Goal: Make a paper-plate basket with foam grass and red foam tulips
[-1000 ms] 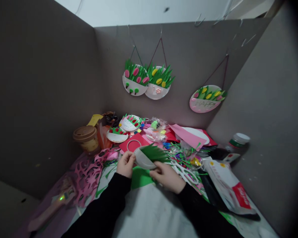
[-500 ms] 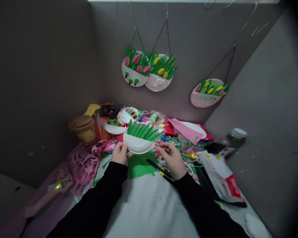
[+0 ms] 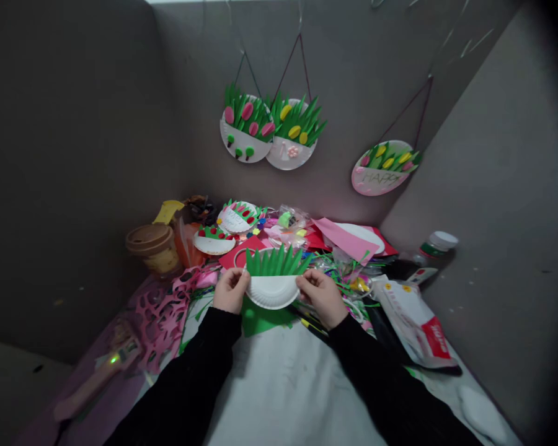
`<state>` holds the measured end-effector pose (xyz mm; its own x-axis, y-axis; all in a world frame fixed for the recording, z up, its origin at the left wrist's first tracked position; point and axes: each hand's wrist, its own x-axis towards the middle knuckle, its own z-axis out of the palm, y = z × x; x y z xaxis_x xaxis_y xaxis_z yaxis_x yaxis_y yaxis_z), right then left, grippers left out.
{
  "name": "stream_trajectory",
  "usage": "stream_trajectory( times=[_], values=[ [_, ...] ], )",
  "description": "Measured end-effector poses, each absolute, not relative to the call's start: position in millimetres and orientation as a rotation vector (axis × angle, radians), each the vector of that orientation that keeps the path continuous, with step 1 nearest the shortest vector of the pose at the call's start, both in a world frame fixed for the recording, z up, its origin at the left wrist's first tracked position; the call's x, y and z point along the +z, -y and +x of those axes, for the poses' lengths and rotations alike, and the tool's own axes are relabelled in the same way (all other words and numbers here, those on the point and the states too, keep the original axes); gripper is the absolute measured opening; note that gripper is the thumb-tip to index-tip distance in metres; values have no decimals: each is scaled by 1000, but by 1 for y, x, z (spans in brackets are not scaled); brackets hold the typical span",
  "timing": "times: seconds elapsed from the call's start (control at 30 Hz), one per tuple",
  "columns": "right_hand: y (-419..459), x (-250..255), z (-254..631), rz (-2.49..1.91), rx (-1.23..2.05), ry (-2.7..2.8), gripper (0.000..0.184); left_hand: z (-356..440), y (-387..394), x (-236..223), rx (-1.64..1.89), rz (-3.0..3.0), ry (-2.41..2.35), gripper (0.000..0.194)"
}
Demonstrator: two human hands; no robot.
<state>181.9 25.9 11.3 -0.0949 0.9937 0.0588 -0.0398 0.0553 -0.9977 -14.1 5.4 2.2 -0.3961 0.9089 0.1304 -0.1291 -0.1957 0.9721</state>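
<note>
- Paper plate (image 3: 273,292): white, its front half straight along the top, ridged around the curved lower rim.
- Paper grass (image 3: 277,262): green pointed blades, fanned upright behind that straight edge.
- The plate is nearly level, pinched at its sides by left hand (image 3: 231,290) and right hand (image 3: 324,297).

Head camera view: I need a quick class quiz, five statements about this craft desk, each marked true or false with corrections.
1. The left hand and right hand both grip the white paper plate. True.
2. The white paper plate bears pink flowers. False: only green paper grass shows on it.
3. The rightmost hanging plate has yellow tulips. True.
4. The brown-lidded cup is right of the hands. False: the brown-lidded cup is left of them.
5. Green paper shows below the white paper plate. True.
</note>
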Motion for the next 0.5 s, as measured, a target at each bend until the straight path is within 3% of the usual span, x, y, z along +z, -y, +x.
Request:
stream_trajectory(
  times=[0.23,0.5],
  values=[
    [-28,15,189,-1103,1220,1256,25,-17,-8,-2,1572,946,-1347,28],
    [-30,23,197,-1117,1242,1383,22,-30,-19,-9,1694,757,-1306,17]
  ],
)
